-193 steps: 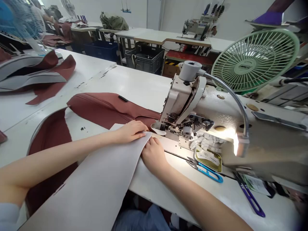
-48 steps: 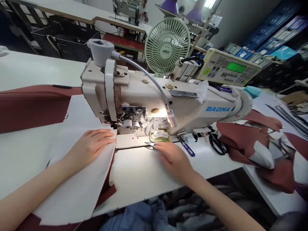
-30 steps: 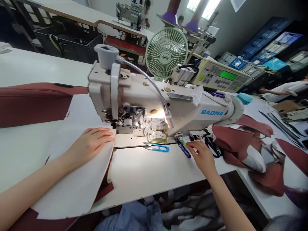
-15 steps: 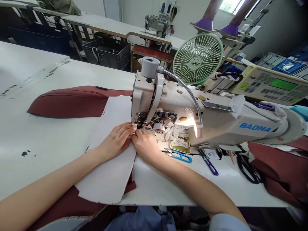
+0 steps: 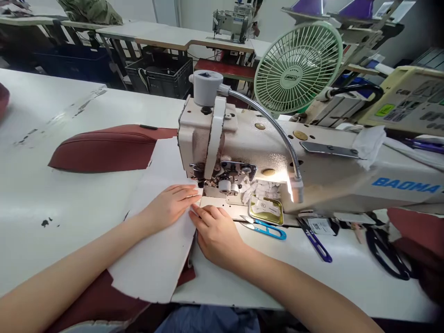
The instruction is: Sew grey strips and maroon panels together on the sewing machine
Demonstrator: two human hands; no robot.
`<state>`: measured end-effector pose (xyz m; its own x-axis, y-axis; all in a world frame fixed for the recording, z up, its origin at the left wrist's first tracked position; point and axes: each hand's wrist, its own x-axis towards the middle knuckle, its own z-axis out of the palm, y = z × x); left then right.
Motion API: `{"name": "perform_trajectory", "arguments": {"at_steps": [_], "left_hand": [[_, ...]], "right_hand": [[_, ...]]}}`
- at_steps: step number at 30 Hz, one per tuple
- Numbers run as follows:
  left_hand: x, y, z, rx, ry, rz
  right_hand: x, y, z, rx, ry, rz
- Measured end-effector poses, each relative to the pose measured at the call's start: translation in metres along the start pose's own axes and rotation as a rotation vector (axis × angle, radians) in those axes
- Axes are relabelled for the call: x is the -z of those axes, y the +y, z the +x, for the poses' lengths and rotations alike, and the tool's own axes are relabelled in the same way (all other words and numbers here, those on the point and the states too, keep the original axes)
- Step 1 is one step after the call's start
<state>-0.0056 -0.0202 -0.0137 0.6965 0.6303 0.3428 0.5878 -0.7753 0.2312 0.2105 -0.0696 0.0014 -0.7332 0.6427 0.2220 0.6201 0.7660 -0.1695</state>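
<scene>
A white-backed panel (image 5: 156,259) lies under the needle area of the sewing machine (image 5: 204,138), with maroon material showing beneath its right edge. My left hand (image 5: 169,208) rests flat on the panel, fingers stretched toward the presser foot. Along the panel's right edge, just in front of the foot, my right hand (image 5: 220,236) has its fingers curled with the tips closed on that edge. Beyond the panel, a stitched maroon piece (image 5: 104,148) lies on the table to the left of the machine head. The machine head partly hides the needle and foot.
Blue thread snips (image 5: 267,230), a small gilt tray (image 5: 266,210) and purple snips (image 5: 315,240) lie right of my right hand. Black-handled scissors (image 5: 386,254) are farther right. A lit lamp (image 5: 295,189) hangs by the machine; a green fan (image 5: 298,69) stands behind.
My right hand has drawn back from the needle toward me along the panel's edge. My left hand stays on the panel, fingers now straighter. The camera view has shifted slightly.
</scene>
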Motion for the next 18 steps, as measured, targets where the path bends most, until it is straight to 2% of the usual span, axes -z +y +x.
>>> {"name": "perform_trajectory", "arguments": {"at_steps": [9, 18], "left_hand": [[0.001, 0.002, 0.002, 0.067, -0.054, -0.021], [0.001, -0.006, 0.009, 0.096, -0.087, 0.003]], "right_hand": [[-0.010, -0.004, -0.003, 0.041, 0.082, 0.026], [-0.009, 0.004, 0.004, 0.012, 0.087, 0.012]]}}
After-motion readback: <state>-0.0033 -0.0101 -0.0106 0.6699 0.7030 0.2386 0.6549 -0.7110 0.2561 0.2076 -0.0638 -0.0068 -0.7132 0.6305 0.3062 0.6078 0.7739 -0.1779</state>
